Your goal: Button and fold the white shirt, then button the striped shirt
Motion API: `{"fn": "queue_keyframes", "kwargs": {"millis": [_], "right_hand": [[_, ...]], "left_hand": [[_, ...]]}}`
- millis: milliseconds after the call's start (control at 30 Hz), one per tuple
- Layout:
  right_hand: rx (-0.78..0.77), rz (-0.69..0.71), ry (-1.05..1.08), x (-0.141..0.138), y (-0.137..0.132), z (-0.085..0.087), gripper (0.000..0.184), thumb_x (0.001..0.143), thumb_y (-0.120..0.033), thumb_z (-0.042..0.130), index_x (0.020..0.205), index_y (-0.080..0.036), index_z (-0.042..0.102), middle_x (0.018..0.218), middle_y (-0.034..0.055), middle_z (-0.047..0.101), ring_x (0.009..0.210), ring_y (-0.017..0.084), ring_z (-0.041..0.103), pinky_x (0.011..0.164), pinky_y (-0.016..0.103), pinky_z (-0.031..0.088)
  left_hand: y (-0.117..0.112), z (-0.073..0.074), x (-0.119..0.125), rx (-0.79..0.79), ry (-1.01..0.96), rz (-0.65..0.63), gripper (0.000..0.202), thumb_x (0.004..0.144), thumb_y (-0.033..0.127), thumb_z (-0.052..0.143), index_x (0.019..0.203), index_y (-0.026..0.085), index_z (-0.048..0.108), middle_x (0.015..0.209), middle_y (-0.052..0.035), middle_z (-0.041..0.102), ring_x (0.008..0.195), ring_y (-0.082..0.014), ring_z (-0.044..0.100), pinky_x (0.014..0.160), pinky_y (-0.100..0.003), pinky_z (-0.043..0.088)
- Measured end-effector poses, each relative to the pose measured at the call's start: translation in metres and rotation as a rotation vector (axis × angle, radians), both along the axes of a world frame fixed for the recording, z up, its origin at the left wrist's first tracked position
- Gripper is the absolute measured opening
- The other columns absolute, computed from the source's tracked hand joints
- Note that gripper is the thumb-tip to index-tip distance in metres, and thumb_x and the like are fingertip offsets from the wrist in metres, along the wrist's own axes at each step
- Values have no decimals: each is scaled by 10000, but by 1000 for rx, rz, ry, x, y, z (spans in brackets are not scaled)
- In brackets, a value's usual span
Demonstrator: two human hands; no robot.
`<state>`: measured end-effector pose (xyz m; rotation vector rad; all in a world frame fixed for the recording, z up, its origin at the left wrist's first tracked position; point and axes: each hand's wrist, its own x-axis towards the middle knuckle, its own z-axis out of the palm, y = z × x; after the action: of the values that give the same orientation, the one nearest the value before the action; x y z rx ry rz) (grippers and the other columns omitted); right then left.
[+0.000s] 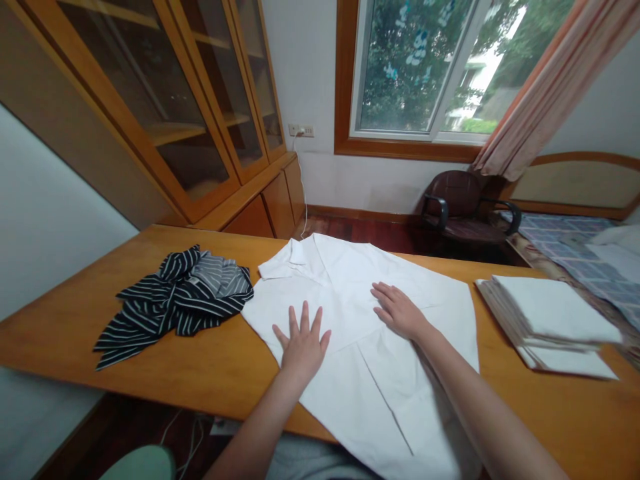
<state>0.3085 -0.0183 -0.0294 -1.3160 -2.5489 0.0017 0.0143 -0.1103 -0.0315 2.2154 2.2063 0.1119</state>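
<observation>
A white collared garment [350,313], which looks like a shirt, lies spread over the table, its collar toward the far left and its lower part hanging over the near edge. My left hand [303,343] rests flat on it with the fingers spread. To the right, my right hand [397,310] also lies on the cloth, palm down and fingers stretched out toward the left. Neither hand grips anything. Creases run through the cloth near my right forearm, which hides part of it.
The wooden table [220,367] carries a crumpled black-and-white striped garment [175,297] at left and a stack of folded white cloth [550,313] at right. Beyond stand a glass-door cabinet [220,87], an office chair [457,200] and a bed [580,240]. A green stool [143,463] is below left.
</observation>
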Motion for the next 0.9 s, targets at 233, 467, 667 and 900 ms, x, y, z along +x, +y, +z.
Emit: {"fn": "queue_keyframes", "kwargs": {"millis": [233, 467, 667, 900], "right_hand": [[74, -350, -126, -8, -6, 6, 516, 962, -187, 376, 1464, -119, 471, 1524, 148, 450, 1433, 336, 361, 1173, 531, 252], [10, -553, -52, -21, -56, -3, 513, 994, -280, 325, 1436, -70, 480, 1505, 201, 458, 1396, 342, 412, 1133, 491, 321], [-7, -517, -34, -1, -69, -16, 586, 1014, -437, 306, 1474, -96, 431, 1572, 137, 373, 1469, 298, 300, 1191, 498, 228], [-24, -373, -42, 34, -40, -11, 571, 1023, -436, 307, 1497, -133, 406, 1587, 111, 351, 1473, 272, 304, 1182, 497, 264]], "left_hand": [[-25, -3, 16, -31, 21, 4, 591, 990, 529, 339, 1552, 362, 261, 1665, -59, 105, 1500, -463, 9, 1007, -861, 90], [-31, 28, 14, -223, 43, -52, 608, 951, 488, 455, 1532, 357, 334, 1652, -60, 165, 1472, -518, 100, 941, -866, 244], [7, 52, -21, -140, -56, -212, 490, 969, 434, 454, 1393, 215, 565, 1460, -123, 534, 1323, -358, 495, 1019, -539, 481], [66, 35, -32, 133, -108, -356, 471, 992, 355, 422, 1418, 184, 528, 1582, -76, 373, 1487, -280, 276, 1192, -463, 313]]}}
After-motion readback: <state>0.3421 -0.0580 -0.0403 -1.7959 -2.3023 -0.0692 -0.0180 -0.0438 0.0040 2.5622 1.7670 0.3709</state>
